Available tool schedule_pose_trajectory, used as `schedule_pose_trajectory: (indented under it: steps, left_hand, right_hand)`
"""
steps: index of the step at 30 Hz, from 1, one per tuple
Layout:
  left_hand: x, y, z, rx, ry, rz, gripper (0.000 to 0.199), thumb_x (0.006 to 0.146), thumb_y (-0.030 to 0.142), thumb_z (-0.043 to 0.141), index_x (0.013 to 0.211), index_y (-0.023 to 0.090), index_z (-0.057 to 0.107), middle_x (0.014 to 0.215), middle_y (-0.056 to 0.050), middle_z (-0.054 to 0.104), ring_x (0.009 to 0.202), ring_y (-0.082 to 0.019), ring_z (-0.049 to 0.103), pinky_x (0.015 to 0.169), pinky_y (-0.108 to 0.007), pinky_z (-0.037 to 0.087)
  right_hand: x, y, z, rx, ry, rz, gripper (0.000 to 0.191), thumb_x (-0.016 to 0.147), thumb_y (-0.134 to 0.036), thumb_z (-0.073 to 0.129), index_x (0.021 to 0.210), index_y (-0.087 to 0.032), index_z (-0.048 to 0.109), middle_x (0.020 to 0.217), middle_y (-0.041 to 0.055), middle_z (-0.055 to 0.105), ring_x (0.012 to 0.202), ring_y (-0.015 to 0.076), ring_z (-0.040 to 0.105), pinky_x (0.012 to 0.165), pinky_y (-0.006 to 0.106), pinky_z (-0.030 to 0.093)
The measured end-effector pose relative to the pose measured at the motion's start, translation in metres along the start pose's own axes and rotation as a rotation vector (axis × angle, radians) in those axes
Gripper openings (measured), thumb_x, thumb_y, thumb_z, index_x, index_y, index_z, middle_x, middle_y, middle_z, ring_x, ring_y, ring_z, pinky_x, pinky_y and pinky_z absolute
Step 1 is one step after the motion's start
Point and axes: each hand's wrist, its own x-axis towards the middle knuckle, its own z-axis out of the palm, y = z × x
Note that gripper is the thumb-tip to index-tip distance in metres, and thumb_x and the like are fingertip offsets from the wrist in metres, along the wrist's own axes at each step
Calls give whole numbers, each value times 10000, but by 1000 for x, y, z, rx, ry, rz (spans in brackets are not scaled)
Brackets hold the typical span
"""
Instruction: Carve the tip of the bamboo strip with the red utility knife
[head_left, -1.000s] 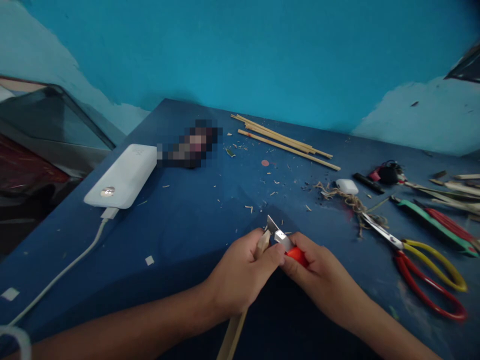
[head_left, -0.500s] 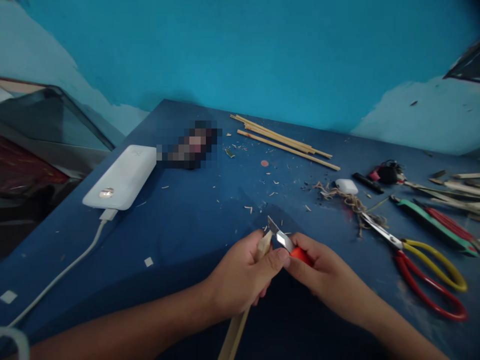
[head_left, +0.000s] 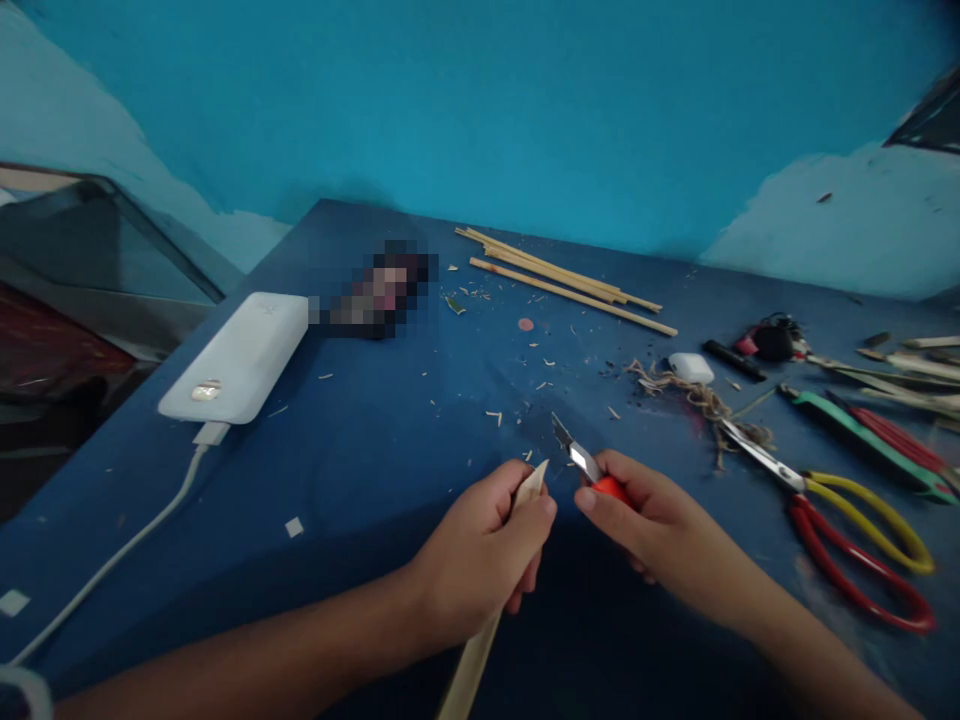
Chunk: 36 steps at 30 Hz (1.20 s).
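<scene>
My left hand [head_left: 487, 545] is closed round a pale bamboo strip [head_left: 474, 665], whose pointed tip sticks up past my thumb while the rest slants down to the bottom edge. To its right, my right hand [head_left: 649, 515] grips the orange handle of a craft knife [head_left: 581, 458]. The metal blade points up and left, slightly apart from the strip's tip. Small shavings [head_left: 493, 416] are scattered on the blue table just beyond both hands.
Thin bamboo sticks [head_left: 574, 285] lie near the wall. A white power bank [head_left: 236, 355] with a cable is at left, beside a blurred dark object [head_left: 382, 295]. At right are scissors [head_left: 795, 480], twine [head_left: 701, 400], a white case [head_left: 691, 368] and a green-handled tool [head_left: 862, 440].
My right hand has moved right, carrying the knife blade away from the strip's tip. The two hands, touching before, are now apart. The strip has turned slightly in my left hand.
</scene>
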Motion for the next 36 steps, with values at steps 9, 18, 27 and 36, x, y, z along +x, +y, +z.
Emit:
schedule_pose_trajectory:
  steps: [9,18,27,36]
  left_hand:
    - [0,-1,1,20,-39,5,196,902,350,383,789,198,433,500,82,456,400,-55,401,386,-161,321]
    - [-1,2,0,38,21,42,251,905,416,387,801,195,444,476,85,453,386,-61,412,394,-173,344]
    - [0,-1,1,42,-7,-2,274,893,412,408,746,185,448,486,75,471,394,-58,428,391,-162,360]
    - [0,0,0,76,-15,-13,284,896,420,399,754,179,448,512,69,480,413,-62,443,406,-170,363]
  right_hand:
    - [2,2,-1,-50,-34,-40,305,900,-458,447,732,-210,393,593,-82,300,474,65,350,426,182,287]
    - [1,0,-1,-30,-58,-62,308,902,-467,441,753,-199,424,610,-69,311,488,72,334,421,189,277]
    - [2,-3,-1,-61,-79,-105,287,896,-417,468,722,-195,415,628,-57,328,545,94,294,467,209,269]
    - [1,-4,0,-41,-76,-112,300,886,-436,474,708,-203,413,627,-52,346,549,101,310,474,209,277]
